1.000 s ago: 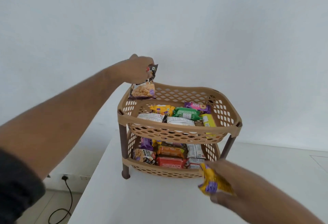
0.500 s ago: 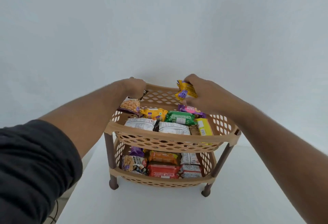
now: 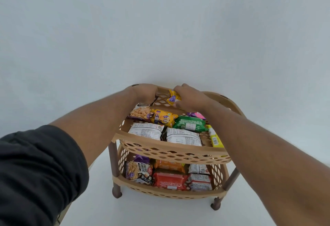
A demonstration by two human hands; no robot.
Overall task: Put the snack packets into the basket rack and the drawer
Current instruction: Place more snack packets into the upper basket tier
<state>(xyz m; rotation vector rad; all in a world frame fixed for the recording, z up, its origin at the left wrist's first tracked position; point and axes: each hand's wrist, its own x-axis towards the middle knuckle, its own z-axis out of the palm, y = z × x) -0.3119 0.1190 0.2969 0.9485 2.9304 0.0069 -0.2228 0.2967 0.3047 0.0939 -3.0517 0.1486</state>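
A tan two-tier basket rack [image 3: 171, 151] with brown legs stands on a white table. My left hand [image 3: 144, 92] is at the top tier's back left corner and holds the upper edge of a peanut packet [image 3: 140, 113], which lies against the basket's back wall. My right hand [image 3: 191, 98] pinches a small yellow and purple packet [image 3: 172, 98] over the back of the same tier. Several packets lie in the top tier, among them a yellow one [image 3: 163, 118], a green one [image 3: 190, 123] and two white ones. The lower tier holds several more.
The white table [image 3: 160, 211] carries the rack, and its left edge runs down at the lower left. A plain white wall [image 3: 160, 29] rises right behind the rack. No drawer is in view.
My left hand has lowered the peanut packet into the top tier's back left corner. My right hand came up from the table's front with the yellow packet to the tier's back. The view has tilted down.
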